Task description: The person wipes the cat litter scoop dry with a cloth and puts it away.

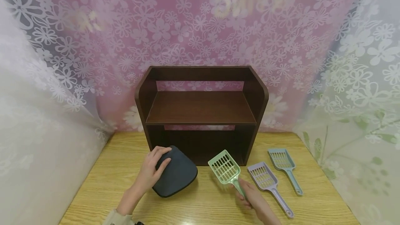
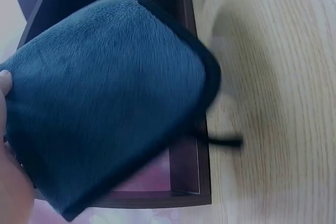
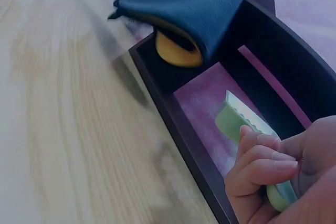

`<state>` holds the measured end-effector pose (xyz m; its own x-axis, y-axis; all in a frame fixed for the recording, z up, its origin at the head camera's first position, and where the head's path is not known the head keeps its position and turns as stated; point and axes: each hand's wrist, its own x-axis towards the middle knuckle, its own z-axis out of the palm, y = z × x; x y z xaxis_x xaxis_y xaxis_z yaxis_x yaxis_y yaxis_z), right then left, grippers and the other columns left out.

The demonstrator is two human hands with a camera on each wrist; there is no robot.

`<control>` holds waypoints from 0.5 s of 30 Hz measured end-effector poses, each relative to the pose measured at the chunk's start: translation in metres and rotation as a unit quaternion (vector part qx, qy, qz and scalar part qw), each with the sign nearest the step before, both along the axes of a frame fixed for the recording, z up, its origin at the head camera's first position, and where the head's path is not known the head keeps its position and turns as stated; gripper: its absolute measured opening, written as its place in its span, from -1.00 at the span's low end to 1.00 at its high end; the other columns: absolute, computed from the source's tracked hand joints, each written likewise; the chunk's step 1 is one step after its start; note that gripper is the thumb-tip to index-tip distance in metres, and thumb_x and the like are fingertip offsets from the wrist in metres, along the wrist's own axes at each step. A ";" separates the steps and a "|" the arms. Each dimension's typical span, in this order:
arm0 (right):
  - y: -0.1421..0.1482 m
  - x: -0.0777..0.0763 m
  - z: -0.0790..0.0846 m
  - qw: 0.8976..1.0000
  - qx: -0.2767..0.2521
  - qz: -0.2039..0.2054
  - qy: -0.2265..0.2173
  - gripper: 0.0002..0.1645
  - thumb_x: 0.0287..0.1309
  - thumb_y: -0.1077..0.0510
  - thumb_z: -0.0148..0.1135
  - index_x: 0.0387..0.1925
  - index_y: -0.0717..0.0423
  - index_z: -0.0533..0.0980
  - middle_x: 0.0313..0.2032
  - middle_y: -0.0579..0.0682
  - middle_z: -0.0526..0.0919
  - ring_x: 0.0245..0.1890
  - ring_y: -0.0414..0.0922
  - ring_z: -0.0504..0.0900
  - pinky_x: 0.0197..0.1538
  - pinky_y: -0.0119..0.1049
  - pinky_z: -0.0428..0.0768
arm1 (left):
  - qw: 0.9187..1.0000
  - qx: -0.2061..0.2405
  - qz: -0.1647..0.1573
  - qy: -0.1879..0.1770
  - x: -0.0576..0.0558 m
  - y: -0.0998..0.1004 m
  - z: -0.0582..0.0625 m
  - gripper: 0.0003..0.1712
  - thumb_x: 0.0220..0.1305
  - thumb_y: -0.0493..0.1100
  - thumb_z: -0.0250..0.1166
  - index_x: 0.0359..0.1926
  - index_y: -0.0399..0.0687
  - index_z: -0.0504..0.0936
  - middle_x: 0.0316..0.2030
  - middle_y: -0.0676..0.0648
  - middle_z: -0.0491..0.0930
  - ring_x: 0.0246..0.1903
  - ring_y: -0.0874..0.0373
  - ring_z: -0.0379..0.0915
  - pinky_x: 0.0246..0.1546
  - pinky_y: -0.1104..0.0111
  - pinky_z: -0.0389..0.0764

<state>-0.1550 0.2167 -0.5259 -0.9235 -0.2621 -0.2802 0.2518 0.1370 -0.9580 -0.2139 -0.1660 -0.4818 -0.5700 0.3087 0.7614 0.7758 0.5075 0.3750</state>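
A: What does the left hand (image 1: 153, 166) have?

B: A dark blue plush pad (image 1: 179, 176), gripped at its edge with the thumb over one face, likely so most of the surface is left uncovered. It tilts above the worktop (image 1: 103, 183), in front of the left side of the dark brown two-tier shelf (image 1: 200, 107).

A: Pad or pouch?

B: I can't tell. The right wrist view shows a yellow-orange piece (image 3: 178, 53) under its edge, but not what that is.

A: And the right hand (image 1: 251, 197)?

B: Its fingers curl round the handle of a green slotted scoop (image 1: 232, 176). That presumably leaves the slotted pan clear and gives control of its angle; the pan points away from the person, towards the shelf.

A: Why are the others turned that way?

B: The purple scoop (image 1: 272, 187) and blue scoop (image 1: 286, 168) lie to the right, handles towards the person, which I'd say makes either easy to grasp. The shelf's open front faces the person too, probably for reach.
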 end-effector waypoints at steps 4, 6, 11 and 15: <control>-0.002 -0.002 0.005 1.000 -0.020 0.007 -0.009 -0.32 0.64 -0.15 -0.33 0.11 0.40 0.41 -0.55 -0.18 0.35 -0.68 -0.35 0.16 -0.58 -0.54 0.23 | 0.999 -0.026 0.004 0.035 -0.002 0.004 -0.001 -0.56 0.35 -0.27 0.33 0.23 -0.02 0.58 -0.11 0.01 0.58 -0.20 0.14 0.53 -0.12 0.12 0.51; -0.003 -0.004 0.008 0.999 -0.032 0.014 -0.010 -0.34 0.63 -0.15 -0.31 0.11 0.37 0.43 -0.55 -0.18 0.36 -0.68 -0.36 0.17 -0.58 -0.54 0.24 | 0.998 -0.028 0.004 0.048 -0.004 0.007 -0.001 -0.56 0.35 -0.29 0.33 0.23 -0.05 0.59 -0.16 -0.01 0.57 -0.31 0.17 0.50 -0.23 0.23 0.53; -0.005 -0.009 0.016 0.997 -0.073 0.037 -0.012 -0.36 0.64 -0.16 -0.34 0.09 0.23 0.52 -0.58 -0.20 0.33 -0.68 -0.36 0.19 -0.56 -0.52 0.26 | 0.999 -0.022 0.036 0.031 -0.005 0.011 0.001 -0.43 0.21 -0.36 0.42 0.24 -0.09 0.53 -0.15 -0.02 0.63 -0.33 0.16 0.59 -0.35 0.37 0.59; -0.006 -0.012 0.021 0.995 -0.088 0.042 -0.021 -0.35 0.62 -0.22 -0.33 0.05 0.12 0.56 -0.59 -0.20 0.32 -0.66 -0.33 0.22 -0.54 -0.49 0.30 | 0.997 -0.041 0.063 0.005 -0.004 0.013 0.004 -0.48 0.19 -0.25 0.48 0.18 0.01 0.59 -0.11 0.03 0.69 -0.17 0.15 0.66 -0.21 0.26 0.67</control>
<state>-0.1668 0.2107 -0.5047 -0.8845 -0.3867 -0.2609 0.2865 -0.0088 -0.9580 -0.2183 -0.1530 -0.4779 -0.6002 0.2961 0.7430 0.7075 0.6299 0.3204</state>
